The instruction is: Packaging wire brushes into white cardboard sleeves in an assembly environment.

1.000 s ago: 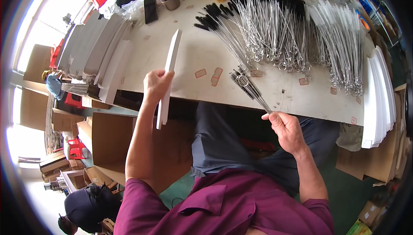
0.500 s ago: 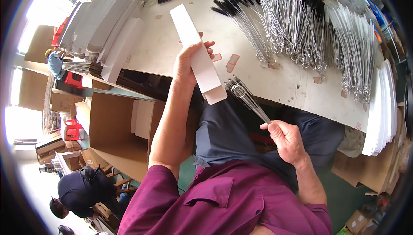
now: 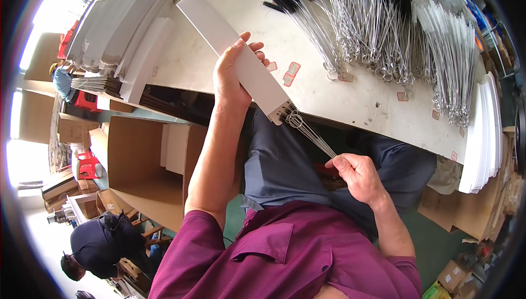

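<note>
My left hand (image 3: 231, 77) is wrapped round a long, narrow white cardboard box (image 3: 262, 86), which slants over the table's front edge with its open end toward me. A small bunch of thin wire brushes (image 3: 311, 134) is pinched in my right hand (image 3: 359, 177) by the wire ends. Their dark bristles lie at the mouth of the box, partly inside it. Small wire rings show just outside the opening. How far in the bristles reach is hidden by the box wall.
Many black-bristled wire brushes (image 3: 364, 36) lie on the table (image 3: 219, 77), beside pale-tipped ones (image 3: 453, 66). White cartons are stacked at left (image 3: 118, 30) and right (image 3: 483, 140). A large open cardboard box (image 3: 145, 189) stands left. A person in dark clothes (image 3: 107, 244) bends at lower left.
The white box has tilted further, its far end swinging left. The brushes have moved left and up from beside the box, so their bristle ends now enter its opening.
</note>
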A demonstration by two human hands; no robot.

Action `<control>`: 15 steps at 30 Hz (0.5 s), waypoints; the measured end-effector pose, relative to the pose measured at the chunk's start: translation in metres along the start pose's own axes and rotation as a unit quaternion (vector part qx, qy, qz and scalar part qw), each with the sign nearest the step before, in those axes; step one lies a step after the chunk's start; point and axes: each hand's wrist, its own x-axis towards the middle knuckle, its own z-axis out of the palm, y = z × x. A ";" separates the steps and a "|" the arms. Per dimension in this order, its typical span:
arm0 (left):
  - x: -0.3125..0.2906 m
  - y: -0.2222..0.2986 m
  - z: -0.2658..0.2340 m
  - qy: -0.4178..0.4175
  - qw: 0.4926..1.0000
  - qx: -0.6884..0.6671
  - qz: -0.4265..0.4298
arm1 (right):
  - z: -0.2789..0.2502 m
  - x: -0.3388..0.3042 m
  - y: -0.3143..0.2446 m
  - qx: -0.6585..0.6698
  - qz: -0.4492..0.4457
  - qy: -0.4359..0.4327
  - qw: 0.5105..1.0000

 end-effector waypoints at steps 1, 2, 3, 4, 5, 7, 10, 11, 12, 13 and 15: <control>-0.002 0.000 0.001 0.000 1.000 -0.001 -0.001 | 0.000 0.000 0.001 0.007 0.005 0.004 1.000; -0.004 -0.001 0.002 -0.003 1.000 -0.005 -0.006 | 0.000 0.001 0.002 0.006 0.007 0.005 1.000; -0.006 -0.003 0.003 -0.006 1.000 -0.009 -0.011 | 0.002 0.003 0.003 0.011 -0.011 0.008 1.000; -0.010 -0.007 0.002 -0.006 1.000 -0.010 -0.014 | 0.003 0.005 0.004 0.016 -0.029 0.012 0.999; -0.014 -0.012 0.000 -0.010 1.000 -0.010 -0.025 | 0.003 0.007 0.005 0.015 -0.027 0.014 0.999; -0.021 -0.020 0.003 0.020 0.999 -0.018 -0.032 | 0.001 0.012 0.007 0.021 -0.002 0.006 1.000; -0.022 -0.023 0.001 0.040 0.999 -0.026 0.002 | -0.006 0.019 0.005 0.022 0.022 -0.016 0.999; -0.022 -0.022 0.002 0.047 0.999 -0.024 0.003 | -0.007 0.019 0.001 0.029 0.021 -0.016 0.999; -0.020 -0.020 0.000 0.047 0.999 -0.024 0.002 | -0.009 0.021 -0.001 0.029 0.022 -0.015 0.999; -0.017 -0.019 -0.001 0.049 0.998 -0.038 0.007 | -0.010 0.022 -0.002 0.065 0.041 -0.035 0.996; -0.017 -0.018 0.002 0.057 0.997 -0.053 0.018 | -0.012 0.024 -0.003 0.101 0.060 -0.055 0.992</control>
